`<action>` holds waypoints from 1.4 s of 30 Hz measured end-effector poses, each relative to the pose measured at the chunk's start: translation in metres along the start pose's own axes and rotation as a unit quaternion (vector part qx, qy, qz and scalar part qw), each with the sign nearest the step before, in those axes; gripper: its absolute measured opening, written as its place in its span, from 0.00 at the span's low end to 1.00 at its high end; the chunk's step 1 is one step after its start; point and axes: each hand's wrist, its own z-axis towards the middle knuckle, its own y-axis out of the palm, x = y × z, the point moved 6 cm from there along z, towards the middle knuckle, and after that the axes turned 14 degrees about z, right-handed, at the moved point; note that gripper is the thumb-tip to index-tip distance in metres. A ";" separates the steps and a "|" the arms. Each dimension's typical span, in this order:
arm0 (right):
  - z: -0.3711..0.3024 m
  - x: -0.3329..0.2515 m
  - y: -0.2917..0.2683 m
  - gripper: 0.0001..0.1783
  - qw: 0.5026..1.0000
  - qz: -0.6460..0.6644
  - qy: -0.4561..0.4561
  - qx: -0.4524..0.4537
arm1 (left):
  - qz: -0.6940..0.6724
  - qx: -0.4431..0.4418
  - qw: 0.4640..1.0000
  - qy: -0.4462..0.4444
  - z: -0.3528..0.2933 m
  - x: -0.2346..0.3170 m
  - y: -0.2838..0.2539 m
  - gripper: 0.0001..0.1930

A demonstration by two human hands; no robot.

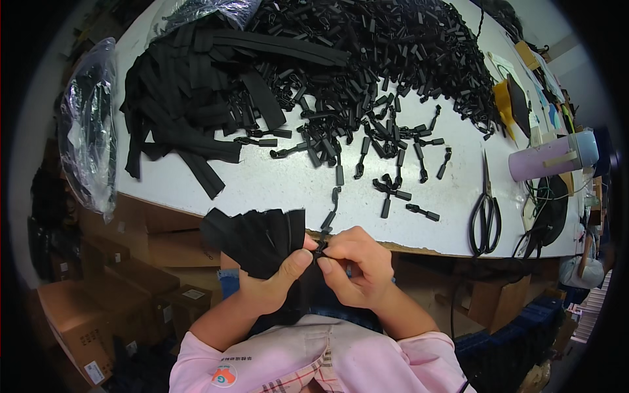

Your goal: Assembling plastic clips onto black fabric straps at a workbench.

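My left hand is closed around a fanned bunch of black zipper strips, just off the table's front edge. Against it, my right hand pinches a small black zipper slider between thumb and fingers. The slider meets the end of a strip at my fingertips; whether it is on the tape is hidden. One loose zipper puller lies on the tabletop directly beyond my hands. Further off, a large heap of black zipper pullers covers the back, with several scattered nearer.
More black zipper strips lie piled at the left of the white table. Clear plastic bags sit at the left edge. To the right are black scissors and a lilac tumbler. Cardboard boxes stand below left.
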 end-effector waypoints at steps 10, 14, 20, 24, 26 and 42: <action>-0.002 0.010 0.017 0.11 0.951 0.045 0.218 -0.216 | 0.023 0.083 0.996 -0.029 -0.002 -0.004 -0.007 0.07; 0.010 -0.010 0.010 0.12 0.980 -0.138 0.099 -0.105 | 0.023 0.020 0.996 -0.084 0.002 -0.014 -0.002 0.06; 0.020 -0.027 0.006 0.18 0.970 -0.225 -0.064 -0.073 | 0.126 -0.117 0.984 -0.049 0.000 -0.018 0.008 0.13; 0.007 -0.029 0.003 0.13 0.987 -0.121 -0.076 -0.079 | -0.006 -0.112 0.992 -0.049 -0.004 -0.016 0.008 0.19; -0.001 -0.005 -0.005 0.06 0.987 0.087 0.137 -0.020 | -0.147 -0.091 0.976 -0.131 -0.013 -0.031 0.003 0.19; -0.008 0.007 -0.007 0.04 0.927 0.268 0.241 -0.106 | -0.107 -0.172 0.974 -0.107 -0.020 -0.037 0.007 0.15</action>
